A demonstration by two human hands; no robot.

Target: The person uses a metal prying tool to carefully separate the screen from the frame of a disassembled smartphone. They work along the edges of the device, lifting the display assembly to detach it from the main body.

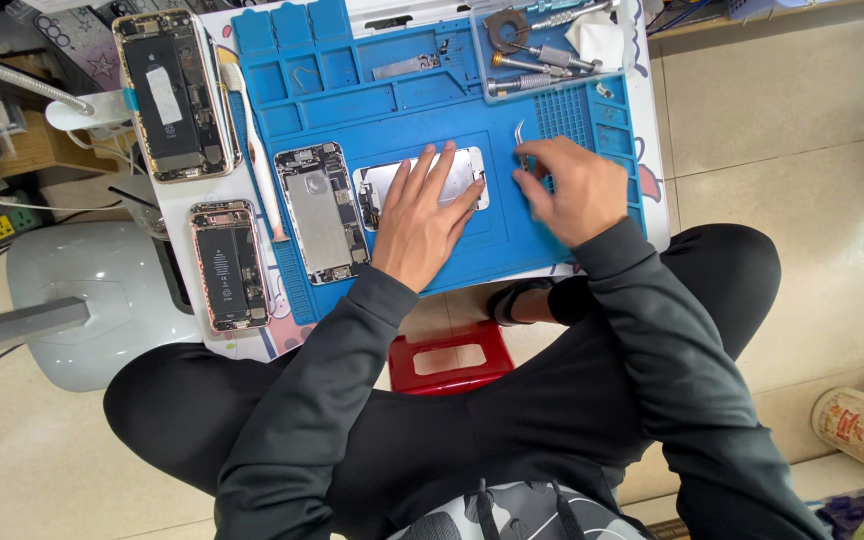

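centrally, left hand (420, 215) fingers spread flat on phone panel (464, 170), right hand (567, 190) fingers pinching tweezers (520, 140), opened phones (320, 212) beside

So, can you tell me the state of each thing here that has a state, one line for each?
left hand: flat, pressing on the screen panel
right hand: pinching the tweezers
screen panel: detached, lying on the blue mat
tweezers: held, tips toward the mat
phone beside the panel: opened, metal plate showing
large phone: opened, battery showing
small phone: opened, battery showing

Flat phone panel (464, 172), perhaps tweezers (520, 140)
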